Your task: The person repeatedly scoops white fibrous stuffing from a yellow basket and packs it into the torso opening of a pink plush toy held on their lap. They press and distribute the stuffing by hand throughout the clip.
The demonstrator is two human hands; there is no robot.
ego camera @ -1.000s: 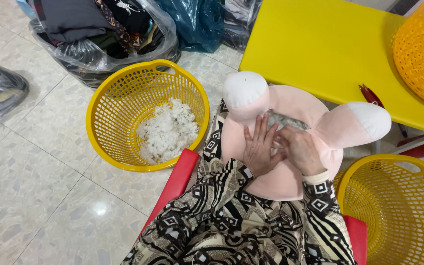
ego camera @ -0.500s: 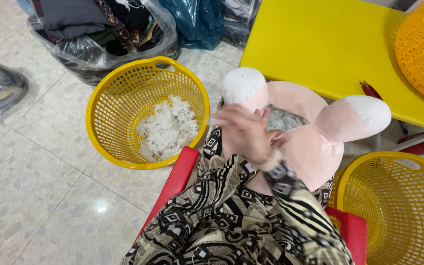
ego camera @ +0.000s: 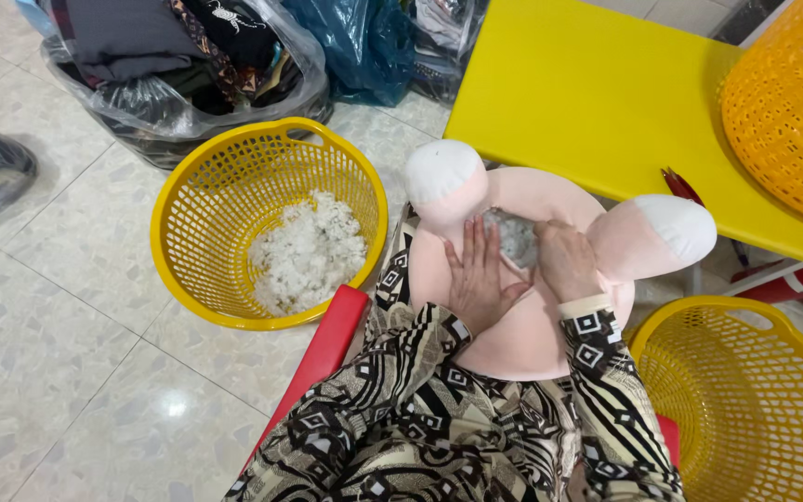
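I see a pink plush toy [ego camera: 522,325] lying on the lap of the person, who sits on a red seat [ego camera: 327,349]. I take this toy as my landmark. It has two rounded limbs with white ends, one up and to the left, one out to the right. Between them is an opening where grey-white stuffing [ego camera: 516,237] shows.

My left hand [ego camera: 478,284] lies flat on the toy's body just left of that opening, fingers [ego camera: 476,246] stretched straight and close together, gripping nothing. My right hand [ego camera: 564,260] sits at the right edge of the opening, fingers curled down against the stuffing; I cannot tell whether they have pinched any of it.

On the floor left of the toy stands a yellow basket [ego camera: 188,200], and a heap of white stuffing [ego camera: 309,251] lies in its bottom. A second yellow basket [ego camera: 773,400] stands to the toy's lower right. Beyond the toy is a yellow worktop [ego camera: 587,93], with an orange basket [ego camera: 792,102] on its far right end. Up and to the left of the toy, past the first basket, sit plastic bags of clothes [ego camera: 169,65].
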